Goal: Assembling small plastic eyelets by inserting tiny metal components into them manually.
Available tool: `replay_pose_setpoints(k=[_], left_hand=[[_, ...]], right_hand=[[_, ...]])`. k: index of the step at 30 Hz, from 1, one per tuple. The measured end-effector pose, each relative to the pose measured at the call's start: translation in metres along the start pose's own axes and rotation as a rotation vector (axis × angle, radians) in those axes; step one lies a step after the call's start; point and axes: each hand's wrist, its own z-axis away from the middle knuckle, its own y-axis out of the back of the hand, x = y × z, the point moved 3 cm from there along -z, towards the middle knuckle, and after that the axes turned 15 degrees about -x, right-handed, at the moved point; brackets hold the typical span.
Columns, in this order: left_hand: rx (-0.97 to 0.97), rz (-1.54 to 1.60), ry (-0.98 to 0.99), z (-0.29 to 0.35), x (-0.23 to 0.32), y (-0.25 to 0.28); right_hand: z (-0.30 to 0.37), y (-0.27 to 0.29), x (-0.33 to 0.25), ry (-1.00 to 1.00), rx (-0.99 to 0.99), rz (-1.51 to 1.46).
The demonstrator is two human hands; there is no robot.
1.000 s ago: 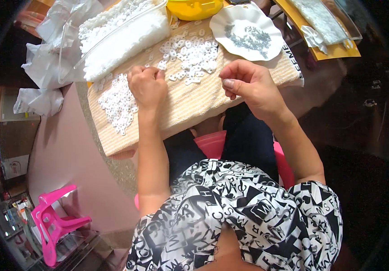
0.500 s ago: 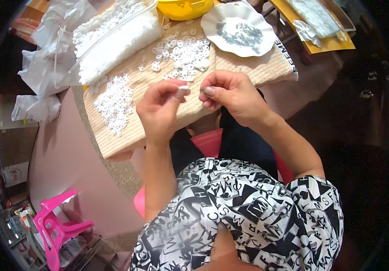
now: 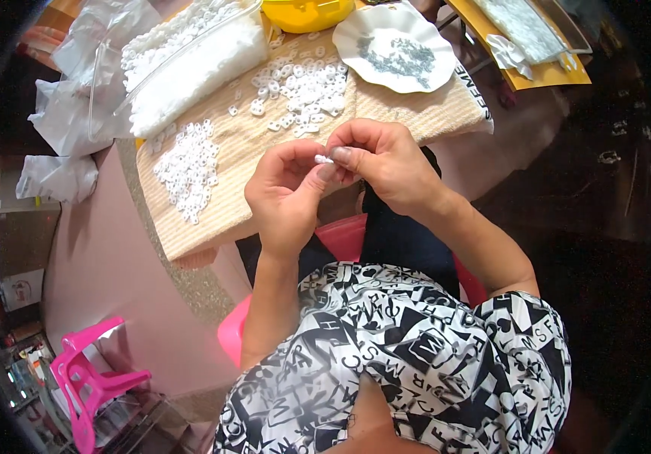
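Note:
Above the near edge of a cloth-covered table (image 3: 238,155), both my hands meet at the fingertips. A small white plastic piece (image 3: 323,159) is pinched between the thumb and fingers of my left hand (image 3: 284,193). My right hand (image 3: 393,163) is closed in a pinch right against that piece; whatever lies in its fingertips is too small and hidden to make out. Beyond the hands spreads a pile of white plastic pieces with holes (image 3: 302,87). Another pile of small white pieces (image 3: 187,170) lies to the left.
A clear bin (image 3: 197,64) full of white pieces stands at the back left, beside plastic bags (image 3: 83,113). A wavy white plate (image 3: 348,57) holds small dark grey bits, near a yellow bowl (image 3: 306,15). A pink stool (image 3: 87,371) sits at lower left.
My hands, apart before, have come together: the left moved right with the white piece, and its fingertips now meet the right's. The whole view has shifted slightly.

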Motion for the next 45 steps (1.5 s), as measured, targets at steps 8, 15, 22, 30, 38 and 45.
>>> replay_pose_setpoints(k=[8,15,22,30,38,45], left_hand=[[0.072,0.031,0.020,0.010,-0.001,0.006],[0.077,0.173,0.134,0.017,-0.001,0.009],[0.088,0.288,0.160,0.019,0.004,0.007],[0.087,0.273,0.145,0.020,0.002,0.007],[0.086,0.169,0.144,0.020,0.004,0.006],[0.095,0.000,0.094,0.021,0.010,0.001]], right_hand=[[-0.001,0.000,0.002,-0.034,0.004,0.061],[0.001,0.000,-0.004,-0.008,-0.011,0.198],[0.002,-0.003,-0.004,-0.028,-0.062,0.254],[0.003,-0.006,-0.004,-0.037,-0.056,0.272],[0.003,-0.008,-0.003,-0.044,-0.052,0.329],[0.006,-0.013,-0.008,-0.014,0.035,0.377]])
